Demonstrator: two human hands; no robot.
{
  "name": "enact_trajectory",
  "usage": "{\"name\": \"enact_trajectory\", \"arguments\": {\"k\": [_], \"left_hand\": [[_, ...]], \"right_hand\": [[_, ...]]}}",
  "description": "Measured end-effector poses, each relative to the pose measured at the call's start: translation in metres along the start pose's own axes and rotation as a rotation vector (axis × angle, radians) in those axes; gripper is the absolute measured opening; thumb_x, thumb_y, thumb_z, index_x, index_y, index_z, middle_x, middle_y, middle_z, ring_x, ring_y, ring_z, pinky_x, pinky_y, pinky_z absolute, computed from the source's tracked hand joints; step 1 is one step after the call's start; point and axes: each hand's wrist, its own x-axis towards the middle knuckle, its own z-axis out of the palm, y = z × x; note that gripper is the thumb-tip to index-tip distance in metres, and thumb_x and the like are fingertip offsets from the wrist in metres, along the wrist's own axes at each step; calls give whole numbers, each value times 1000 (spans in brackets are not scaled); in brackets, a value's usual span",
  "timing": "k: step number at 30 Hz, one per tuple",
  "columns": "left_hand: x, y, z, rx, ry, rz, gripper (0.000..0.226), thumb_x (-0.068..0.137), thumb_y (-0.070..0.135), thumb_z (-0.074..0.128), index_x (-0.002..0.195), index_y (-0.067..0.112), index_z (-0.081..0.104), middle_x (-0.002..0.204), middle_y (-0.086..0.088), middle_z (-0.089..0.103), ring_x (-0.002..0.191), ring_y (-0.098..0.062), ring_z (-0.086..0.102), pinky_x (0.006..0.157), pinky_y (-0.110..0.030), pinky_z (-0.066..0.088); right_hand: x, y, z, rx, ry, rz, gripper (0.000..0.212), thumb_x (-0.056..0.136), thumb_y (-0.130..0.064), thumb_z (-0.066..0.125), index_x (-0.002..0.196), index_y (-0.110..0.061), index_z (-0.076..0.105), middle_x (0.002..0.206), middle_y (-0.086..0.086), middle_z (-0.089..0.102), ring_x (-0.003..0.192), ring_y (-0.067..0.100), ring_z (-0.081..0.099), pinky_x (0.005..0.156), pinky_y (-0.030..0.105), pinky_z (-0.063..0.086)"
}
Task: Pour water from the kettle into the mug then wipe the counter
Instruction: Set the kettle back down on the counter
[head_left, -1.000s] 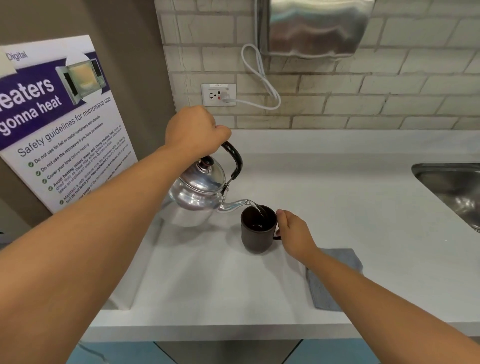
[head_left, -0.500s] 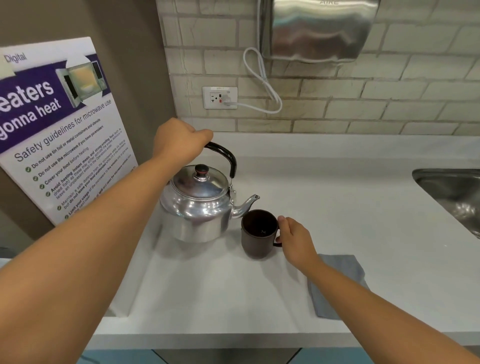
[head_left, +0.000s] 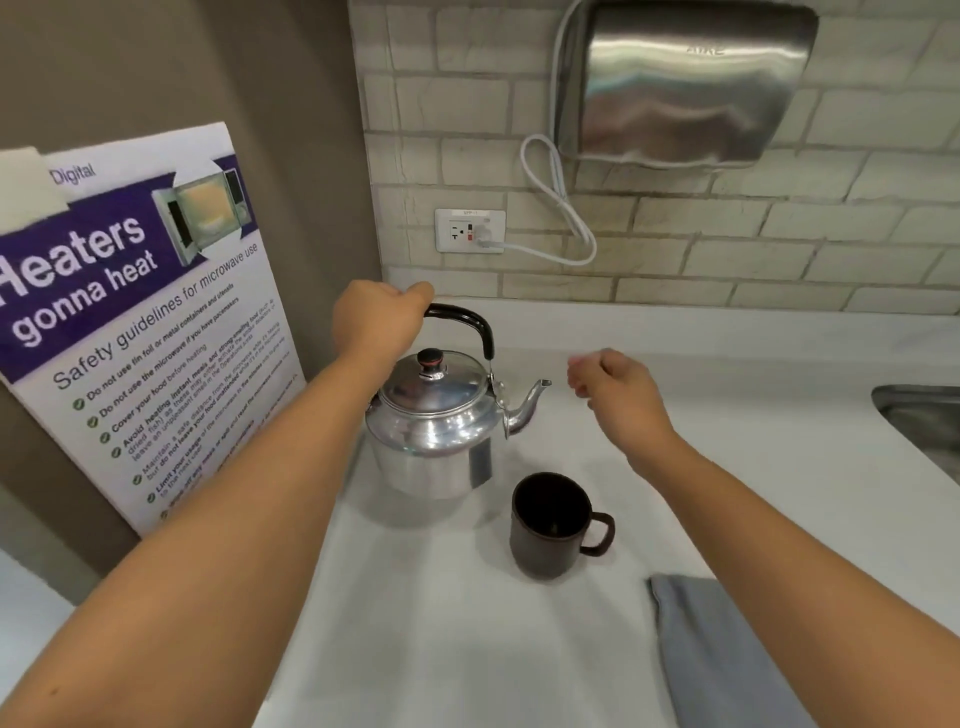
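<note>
A shiny metal kettle with a black handle stands upright on the white counter, its spout pointing right. My left hand is closed around the left end of the handle. A dark brown mug stands in front of the spout, handle to the right, with nothing touching it. My right hand hovers above the counter behind the mug, to the right of the spout, fingers loosely curled and holding nothing. A grey cloth lies folded on the counter at the front right, partly under my right forearm.
A microwave safety poster leans against the left wall. On the brick back wall hang a steel hand dryer and an outlet with a looped white cord. A steel sink sits at the right edge.
The kettle went from tilted and pouring to upright and now rests on the counter farther back. My right hand let go of the mug and lifted away behind it.
</note>
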Motion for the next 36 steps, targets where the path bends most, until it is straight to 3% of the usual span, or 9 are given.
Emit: {"name": "enact_trajectory", "arguments": {"k": [3, 7, 12, 16, 23, 29, 32, 34, 36], "left_hand": [[10, -10, 16, -20, -5, 7, 49, 73, 26, 61, 36, 20, 29, 22, 7, 21, 23, -10, 25, 32, -21, 20], [25, -20, 35, -18, -15, -7, 46, 71, 31, 62, 38, 18, 32, 25, 6, 24, 26, -10, 26, 40, -23, 23], [44, -31, 53, 16, -20, 1, 49, 70, 30, 60, 36, 16, 27, 26, 3, 23, 28, -13, 25, 41, -24, 20], [57, -47, 63, 48, -30, 7, 49, 69, 28, 59, 36, 15, 26, 27, 1, 22, 30, -13, 27, 29, -21, 18], [78, -67, 80, 76, -62, -18, 50, 73, 28, 58, 38, 16, 25, 28, 1, 20, 33, -14, 21, 33, -23, 16], [86, -75, 87, 60, -82, -91, 48, 76, 26, 57, 41, 16, 27, 27, 3, 21, 30, -13, 25, 28, -18, 15], [88, -75, 89, 90, -125, -95, 40, 78, 29, 54, 46, 10, 41, 38, 3, 33, 39, -11, 28, 38, -24, 22], [90, -73, 88, 94, -165, -88, 37, 80, 30, 52, 54, 5, 53, 51, -9, 43, 48, -19, 36, 45, -26, 25], [91, -72, 86, 90, -200, -91, 43, 83, 33, 52, 61, -3, 62, 45, -2, 47, 46, -19, 38, 46, -26, 26]], "right_hand": [[24, -31, 26, -57, -162, -166, 29, 87, -37, 59, 105, -15, 66, 102, -2, 67, 87, 7, 60, 76, 19, 44], [53, -38, 56, -227, -327, -272, 43, 87, -36, 63, 125, -17, 56, 116, -1, 61, 97, 13, 58, 77, 16, 42], [82, -28, 74, -233, -324, -299, 26, 90, -25, 61, 112, -11, 62, 91, -3, 65, 70, 4, 57, 65, 9, 44], [99, -13, 85, -212, -355, -263, 23, 90, -24, 61, 109, -11, 63, 91, 1, 66, 74, 14, 59, 73, 22, 48], [122, 6, 99, -197, -364, -271, 20, 90, -25, 60, 106, -13, 64, 96, 4, 70, 83, 20, 65, 78, 30, 52], [136, 14, 106, -219, -380, -265, 17, 90, -26, 59, 104, -16, 64, 98, 2, 70, 85, 18, 65, 79, 28, 50], [138, 16, 105, -261, -391, -286, 20, 92, -27, 57, 106, -14, 64, 98, 4, 70, 83, 21, 65, 80, 34, 53], [140, 16, 104, -300, -397, -312, 22, 93, -27, 56, 107, -13, 64, 97, 6, 70, 84, 24, 65, 83, 38, 53], [141, 16, 104, -322, -386, -329, 23, 93, -27, 54, 109, -14, 65, 98, 8, 68, 86, 24, 64, 84, 38, 52]]}}
